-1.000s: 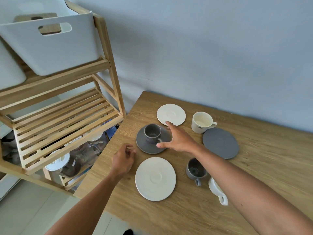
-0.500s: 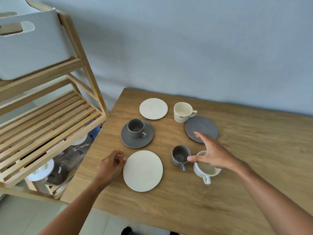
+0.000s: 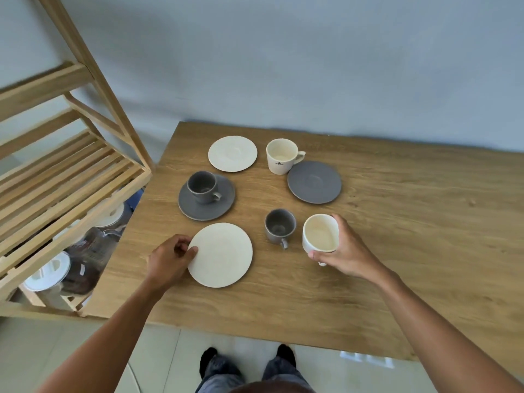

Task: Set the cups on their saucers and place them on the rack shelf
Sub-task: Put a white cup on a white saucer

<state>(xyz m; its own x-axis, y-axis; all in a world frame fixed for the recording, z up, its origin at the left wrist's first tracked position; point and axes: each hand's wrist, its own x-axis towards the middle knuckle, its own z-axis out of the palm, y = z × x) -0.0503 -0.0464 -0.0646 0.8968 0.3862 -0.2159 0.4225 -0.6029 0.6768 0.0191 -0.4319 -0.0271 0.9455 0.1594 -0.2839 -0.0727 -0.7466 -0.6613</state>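
My right hand (image 3: 347,251) grips a cream cup (image 3: 320,233) and holds it tilted just above the wooden table (image 3: 397,236). My left hand (image 3: 170,258) pinches the left rim of the near cream saucer (image 3: 222,255). A grey cup (image 3: 202,186) stands on a grey saucer (image 3: 224,207). A second grey cup (image 3: 279,226) stands alone on the table, between the near saucer and my right hand. Farther back are a cream saucer (image 3: 232,153), a cream cup (image 3: 281,155) and a bare grey saucer (image 3: 314,182).
A wooden rack (image 3: 71,171) with slatted shelves stands left of the table, close to its left edge. Jars with white lids (image 3: 48,272) sit on its lower level. The grey wall runs behind the table. My feet show below the front edge.
My right hand has closed on the cream cup and lifted it. My left hand has moved right and taken the near saucer's rim. The view has tilted down.
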